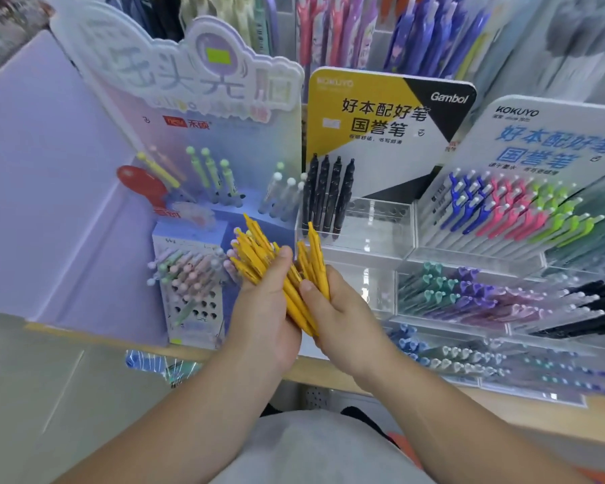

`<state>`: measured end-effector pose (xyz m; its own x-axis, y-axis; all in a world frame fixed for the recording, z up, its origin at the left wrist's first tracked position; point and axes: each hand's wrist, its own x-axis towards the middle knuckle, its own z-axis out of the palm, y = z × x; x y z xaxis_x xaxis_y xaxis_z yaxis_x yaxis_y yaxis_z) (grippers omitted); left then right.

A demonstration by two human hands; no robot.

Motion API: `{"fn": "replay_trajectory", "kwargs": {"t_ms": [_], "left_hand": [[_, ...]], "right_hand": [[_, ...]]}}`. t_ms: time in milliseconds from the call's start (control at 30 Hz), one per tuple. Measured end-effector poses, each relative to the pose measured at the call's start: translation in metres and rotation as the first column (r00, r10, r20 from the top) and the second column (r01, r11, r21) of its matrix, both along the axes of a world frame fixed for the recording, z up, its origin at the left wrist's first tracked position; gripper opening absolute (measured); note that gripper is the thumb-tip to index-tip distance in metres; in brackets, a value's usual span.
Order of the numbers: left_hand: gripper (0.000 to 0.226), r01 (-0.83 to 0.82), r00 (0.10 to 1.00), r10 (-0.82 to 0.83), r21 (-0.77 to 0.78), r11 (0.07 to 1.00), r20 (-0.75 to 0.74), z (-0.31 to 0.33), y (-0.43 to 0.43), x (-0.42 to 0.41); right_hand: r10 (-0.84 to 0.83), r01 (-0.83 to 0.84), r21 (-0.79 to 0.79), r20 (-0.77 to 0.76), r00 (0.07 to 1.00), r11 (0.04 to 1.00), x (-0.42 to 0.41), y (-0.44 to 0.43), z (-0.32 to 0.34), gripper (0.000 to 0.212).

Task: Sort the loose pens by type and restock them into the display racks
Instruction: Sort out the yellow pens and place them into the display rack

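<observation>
My left hand [264,309] grips a large bundle of yellow pens [255,253] that fans out up and to the left. My right hand [339,309] holds a few yellow pens [316,263] of the same kind, thumb pressed on them, tips pointing up. Both hands meet in front of the clear acrylic rack [371,235] under the yellow and black sign, where several black pens [329,193] stand at its left side. The rest of that rack's holes look bare.
A purple display [203,204] with pastel pens stands left, a perforated pen box [193,291] below it. Right racks hold blue, pink and green pens [514,211] and rows of teal, purple and black pens [486,295]. A wooden shelf edge [329,372] runs below.
</observation>
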<state>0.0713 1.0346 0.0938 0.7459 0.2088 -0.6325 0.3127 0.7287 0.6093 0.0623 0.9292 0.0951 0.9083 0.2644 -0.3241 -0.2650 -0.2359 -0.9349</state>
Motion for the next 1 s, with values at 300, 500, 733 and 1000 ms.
{"fn": "replay_trajectory", "kwargs": {"t_ms": [300,500,733,1000], "left_hand": [[0.036,0.053,0.999,-0.054,-0.06,0.997,-0.004,0.001,-0.001,0.001],[0.044,0.064,0.996,-0.069,-0.081,0.995,-0.058,-0.008,0.003,0.006],[0.019,0.099,0.994,-0.101,-0.092,0.991,-0.027,-0.008,0.008,0.011],[0.016,0.105,0.994,-0.105,0.008,0.994,-0.027,0.0,0.004,0.01]], "right_hand": [[0.069,-0.059,-0.173,0.052,0.996,0.983,0.013,-0.001,0.011,0.023],[0.161,-0.151,-0.235,0.028,0.986,0.96,0.019,-0.007,0.018,0.028],[0.065,-0.071,-0.054,-0.103,0.993,0.996,0.019,-0.019,0.023,0.027],[0.004,-0.015,-0.089,-0.118,0.993,0.996,0.019,-0.024,0.02,0.03]]}}
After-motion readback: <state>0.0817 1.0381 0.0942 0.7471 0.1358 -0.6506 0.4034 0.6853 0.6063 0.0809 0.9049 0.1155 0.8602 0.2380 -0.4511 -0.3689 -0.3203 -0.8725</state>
